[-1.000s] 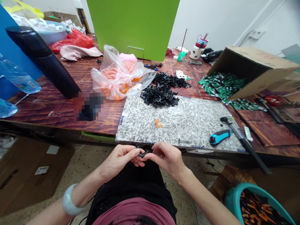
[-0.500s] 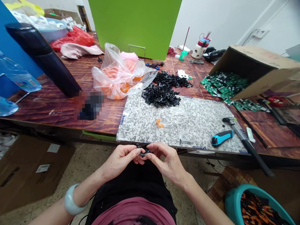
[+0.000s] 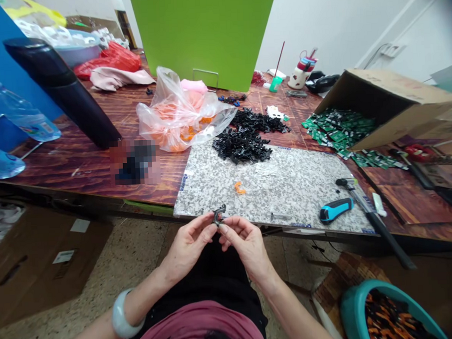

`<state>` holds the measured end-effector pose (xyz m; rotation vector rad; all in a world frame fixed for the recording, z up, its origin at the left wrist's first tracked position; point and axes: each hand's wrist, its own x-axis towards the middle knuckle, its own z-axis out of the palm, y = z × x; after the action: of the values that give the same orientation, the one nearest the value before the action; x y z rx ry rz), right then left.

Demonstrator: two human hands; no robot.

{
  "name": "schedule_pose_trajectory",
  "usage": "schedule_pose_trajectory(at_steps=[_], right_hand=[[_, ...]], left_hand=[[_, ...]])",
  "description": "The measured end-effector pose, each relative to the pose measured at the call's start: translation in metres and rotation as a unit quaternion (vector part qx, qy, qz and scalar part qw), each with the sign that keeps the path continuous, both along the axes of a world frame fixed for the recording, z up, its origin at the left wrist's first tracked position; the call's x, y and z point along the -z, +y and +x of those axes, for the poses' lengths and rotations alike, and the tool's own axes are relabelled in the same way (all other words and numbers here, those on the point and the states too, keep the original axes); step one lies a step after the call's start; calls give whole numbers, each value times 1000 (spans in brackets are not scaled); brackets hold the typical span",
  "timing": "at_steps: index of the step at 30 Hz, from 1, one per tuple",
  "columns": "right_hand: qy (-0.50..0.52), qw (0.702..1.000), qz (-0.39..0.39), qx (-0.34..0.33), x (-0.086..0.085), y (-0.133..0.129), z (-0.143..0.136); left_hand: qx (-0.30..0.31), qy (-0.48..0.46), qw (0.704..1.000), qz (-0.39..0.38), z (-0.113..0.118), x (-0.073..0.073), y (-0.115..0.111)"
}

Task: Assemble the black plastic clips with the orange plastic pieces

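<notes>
Between my two hands is a small curved black part (image 3: 219,215), raised near the front edge of the speckled board (image 3: 301,186). My left hand (image 3: 190,243) pinches its lower left side between thumb and fingers. From the right, my right hand (image 3: 247,243) grips the lower end of the same part, with the thumb tips close together. On the board just beyond lies an orange curved piece (image 3: 239,188). A heap of black parts (image 3: 242,144) covers the board's back left edge.
A plastic bag of orange pieces (image 3: 182,116) and a dark bottle (image 3: 65,91) stand at the left. Rightward are a blue-black tool (image 3: 336,210), a long-handled tool (image 3: 378,228), a carton (image 3: 391,92) spilling green packets, and a teal bucket (image 3: 352,309) below.
The black part has been raised and turned more upright, so its curve shows above my fingertips. My left forearm and its bracelet have shifted right.
</notes>
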<state>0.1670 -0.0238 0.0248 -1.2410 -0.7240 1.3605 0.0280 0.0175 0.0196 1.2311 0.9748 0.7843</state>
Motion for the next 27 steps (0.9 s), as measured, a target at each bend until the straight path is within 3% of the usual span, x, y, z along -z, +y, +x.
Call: schedule_pose_trajectory(at_steps=[4, 7, 10, 15, 18, 23, 25, 27], right_hand=[[3, 1000, -5, -19, 0, -2, -2], [-95, 995, 18, -10, -2, -1, 11], [-223, 972, 73, 14, -6, 2, 25], [-247, 956, 153, -54, -18, 2, 24], [-263, 948, 170, -57, -27, -7, 15], [-333, 910, 247, -28, -38, -25, 2], [-337, 905, 260, -7, -38, -27, -2], [-341, 909, 242, 5, -35, -21, -3]], left_hand=[[1, -10, 1000, 13, 6, 3, -4], [0, 3, 1000, 20, 6, 0, -2], [37, 24, 998, 45, 4, -6, 0], [98, 61, 983, 141, 2, -12, -3], [89, 80, 970, 210, 0, -16, -11], [49, 101, 932, 346, -2, -28, -26], [38, 111, 926, 360, -1, -31, -26], [34, 114, 938, 324, 1, -30, -21]])
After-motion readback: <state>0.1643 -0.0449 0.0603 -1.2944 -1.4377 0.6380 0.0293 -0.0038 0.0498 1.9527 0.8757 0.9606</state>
